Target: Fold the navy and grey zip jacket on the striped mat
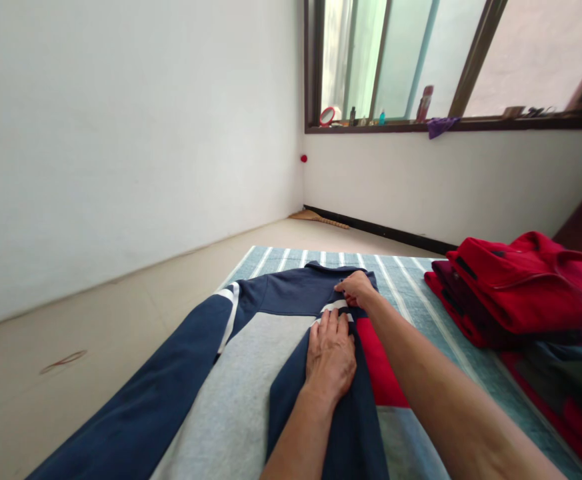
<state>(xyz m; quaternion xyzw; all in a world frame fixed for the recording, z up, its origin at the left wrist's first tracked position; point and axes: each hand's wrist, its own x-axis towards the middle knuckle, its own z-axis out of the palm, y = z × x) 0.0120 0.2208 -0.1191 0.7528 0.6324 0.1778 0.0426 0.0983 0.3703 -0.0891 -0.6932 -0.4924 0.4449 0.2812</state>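
Garment (241, 373) is laid out on a blue striped cloth (421, 300), running from the lower left to the center of the frame — navy top and sleeves, grey body, red panel (378, 367) right of center. Collar (315, 268) end points away from the person. One sleeve (141, 393) stretches down to the lower left; other sleeve (288, 390) is laid over the body, bottom center. Left hand (331, 353) is flat on that sleeve, palm down, fingers extended, tips by the white stripes. Right hand (358, 289) is just beyond it, near the collar, fingers curled against the navy cloth. Can't tell from here if it's pinching fabric or just touching. Pile of folded clothes (525, 287) on the right edge, bright red on top, well apart from both hands. Upper right: window (405, 60), sill holding a red-rimmed mirror (327, 117), a pink bottle (425, 105) and a purple rag (441, 127) draped over the edge. Lower left, thin loop (63, 361) on the pale floor (121, 333) — too small to identify.
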